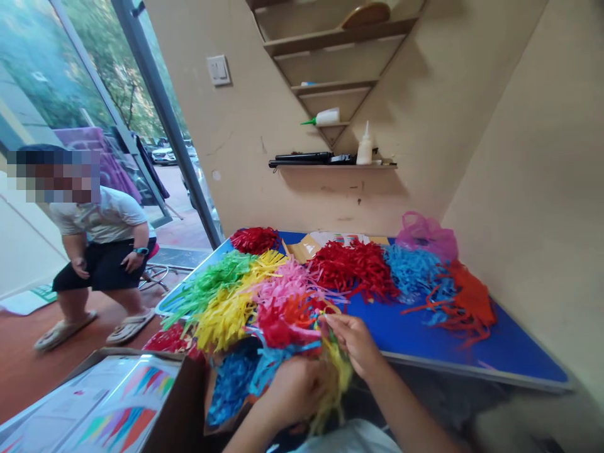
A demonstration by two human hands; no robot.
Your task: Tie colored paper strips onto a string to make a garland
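Note:
My left hand (295, 390) is closed around a bundle of mixed paper fringe strips (330, 377), yellow-green, blue and red, near the table's front edge. My right hand (353, 340) pinches thin strips at the top of that bundle, beside a red and orange tuft (283, 321). Behind the hands, heaps of cut paper fringe lie on the blue table (495, 352): green (212, 283), yellow (231, 308), pink (287, 283), red (353, 267), light blue (415, 270) and orange (467, 302).
An open cardboard box (141, 402) with coloured printed sheets sits at my lower left. A person in a white shirt (99, 251) bends forward by the glass door at left. Wall shelves (330, 165) hold glue bottles. A pink plastic bag (425, 233) lies at the table's back.

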